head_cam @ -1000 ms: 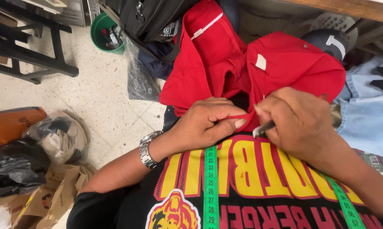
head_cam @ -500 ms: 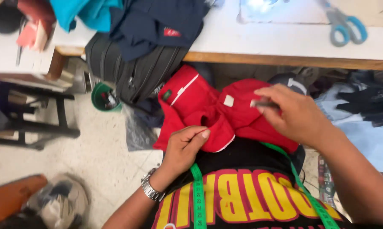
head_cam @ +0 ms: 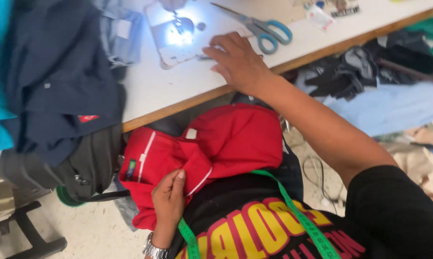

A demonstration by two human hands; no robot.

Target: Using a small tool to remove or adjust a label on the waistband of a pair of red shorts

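Observation:
My left hand (head_cam: pixel 168 196) is shut on a fold of a red garment (head_cam: pixel 226 144) with white trim that lies bunched in my lap. My right hand (head_cam: pixel 238 60) reaches up onto the white table (head_cam: pixel 178 91). It lies palm down with fingers spread, beside the brightly lit needle plate of a sewing machine (head_cam: pixel 175 33). A small thin metal thing lies at its fingertips. Blue-handled scissors (head_cam: pixel 269 31) lie just beyond that hand. A green measuring tape (head_cam: pixel 298 216) hangs round my neck over a black shirt with printing.
A pile of navy and teal clothes (head_cam: pixel 58 72) covers the table's left end, with a black bag (head_cam: pixel 82 163) hanging below it. More fabric and clothing (head_cam: pixel 384 100) is heaped under the table on the right. A black chair base (head_cam: pixel 29 235) stands at lower left.
My view has tilted up from my lap to the table top. My right hand has left the red garment and moved up onto the table. My left hand stays on the garment.

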